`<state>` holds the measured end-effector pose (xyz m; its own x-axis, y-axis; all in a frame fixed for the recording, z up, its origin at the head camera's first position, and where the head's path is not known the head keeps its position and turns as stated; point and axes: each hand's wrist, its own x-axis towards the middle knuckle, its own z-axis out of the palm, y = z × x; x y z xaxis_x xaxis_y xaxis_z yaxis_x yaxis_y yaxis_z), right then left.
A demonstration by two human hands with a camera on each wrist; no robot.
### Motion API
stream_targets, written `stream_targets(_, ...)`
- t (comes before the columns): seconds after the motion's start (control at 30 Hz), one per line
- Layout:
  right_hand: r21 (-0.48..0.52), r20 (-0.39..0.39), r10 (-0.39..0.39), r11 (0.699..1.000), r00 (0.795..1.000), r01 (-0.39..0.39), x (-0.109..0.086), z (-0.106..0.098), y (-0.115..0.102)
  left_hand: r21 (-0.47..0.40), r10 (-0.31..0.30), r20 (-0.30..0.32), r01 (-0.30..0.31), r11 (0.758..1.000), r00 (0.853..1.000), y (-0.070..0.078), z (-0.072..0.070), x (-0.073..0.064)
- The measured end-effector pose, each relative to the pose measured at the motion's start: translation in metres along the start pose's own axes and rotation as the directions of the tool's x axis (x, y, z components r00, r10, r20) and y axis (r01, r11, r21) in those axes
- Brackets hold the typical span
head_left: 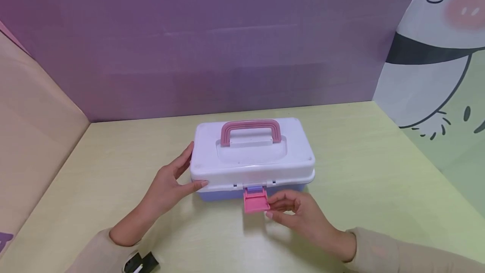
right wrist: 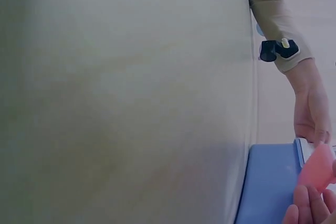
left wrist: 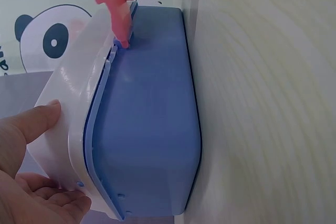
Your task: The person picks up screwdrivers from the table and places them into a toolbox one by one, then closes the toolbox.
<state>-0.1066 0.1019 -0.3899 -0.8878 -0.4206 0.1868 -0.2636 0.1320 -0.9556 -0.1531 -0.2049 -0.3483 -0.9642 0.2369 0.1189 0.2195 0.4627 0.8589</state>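
Note:
A plastic storage box with a white lid and a blue base rests on the table. The pink carry handle stands up from the lid. At the front, a pink latch is swung outward from the box. My left hand holds the lid's left end, thumb on the front face and fingers along the side. With thumb and fingers my right hand pinches the right edge of the latch. The right wrist view shows the latch beside the right fingers.
A pale wooden-look table lies under the box. Behind it rises a purple wall; a panda picture covers the right wall. A dark device is strapped at the left sleeve.

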Motion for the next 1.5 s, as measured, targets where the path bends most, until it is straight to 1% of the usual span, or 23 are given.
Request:
stream_targets(0.1,-0.037,-0.007,-0.059,0.998,0.998,0.059,0.001,-0.001,-0.001,0.004,0.001,-0.001,-0.001,1.000,1.000,0.000,0.000,0.000)
stream_targets(0.17,-0.059,-0.016,-0.078,0.995,0.997,0.077,0.003,-0.003,-0.001,0.008,0.001,-0.002,-0.001,1.000,1.000,0.000,0.000,0.000)
stream_targets(0.23,-0.082,-0.026,-0.086,0.993,0.996,0.083,0.004,-0.004,-0.001,0.007,0.003,-0.002,-0.003,1.000,1.000,0.000,0.000,0.001)
stream_targets(0.43,-0.153,-0.069,-0.079,0.986,0.994,0.068,0.011,-0.008,-0.004,-0.003,0.007,0.000,-0.007,1.000,1.000,-0.001,0.001,0.000)
stream_targets(0.57,-0.212,-0.098,-0.125,0.972,0.987,0.102,0.016,-0.009,-0.006,-0.005,0.001,-0.001,-0.001,1.000,1.000,0.000,0.001,-0.001)
stream_targets(0.63,-0.248,-0.113,-0.171,0.959,0.979,0.139,0.018,-0.009,-0.007,-0.008,-0.001,-0.001,0.001,1.000,1.000,-0.001,0.001,-0.001)
stream_targets(0.7,-0.270,-0.121,-0.230,0.944,0.966,0.191,0.020,-0.009,-0.007,-0.013,-0.005,0.001,0.005,1.000,1.000,-0.001,0.001,-0.001)
stream_targets(0.8,-0.291,-0.127,-0.318,0.917,0.939,0.272,0.023,-0.010,-0.009,-0.017,-0.004,0.004,0.004,1.000,1.000,-0.001,0.002,-0.001)
stream_targets(0.83,-0.293,-0.125,-0.339,0.910,0.932,0.292,0.024,-0.010,-0.009,-0.015,-0.003,0.004,0.003,1.000,1.000,-0.001,0.002,-0.001)
stream_targets(0.9,-0.300,-0.127,-0.359,0.903,0.925,0.309,0.025,-0.010,-0.010,-0.012,-0.001,0.004,0.001,1.000,1.000,-0.002,0.001,0.000)
stream_targets(0.97,-0.319,-0.134,-0.361,0.898,0.923,0.305,0.026,-0.010,-0.011,-0.008,0.000,0.004,0.000,1.000,1.000,-0.002,0.001,0.000)
stream_targets(1.1,-0.373,-0.155,-0.344,0.888,0.926,0.268,0.027,-0.007,-0.011,-0.008,-0.002,0.005,0.003,1.000,1.000,-0.001,0.001,0.001)
stream_targets(1.17,-0.381,-0.166,-0.337,0.889,0.927,0.255,0.028,-0.007,-0.010,-0.011,-0.003,0.007,0.003,1.000,1.000,-0.001,0.001,0.001)
stream_targets(1.33,-0.347,-0.183,-0.318,0.906,0.930,0.242,0.030,-0.005,-0.010,-0.008,-0.002,0.004,0.003,1.000,1.000,-0.001,0.001,0.000)
stream_targets(1.43,-0.339,-0.187,-0.323,0.908,0.928,0.248,0.033,-0.005,-0.010,-0.004,-0.001,0.000,0.001,1.000,1.000,-0.001,0.001,0.000)
stream_targets(1.5,-0.340,-0.190,-0.337,0.904,0.922,0.260,0.034,-0.004,-0.010,-0.003,0.004,-0.003,-0.004,1.000,1.000,-0.001,0.001,0.000)
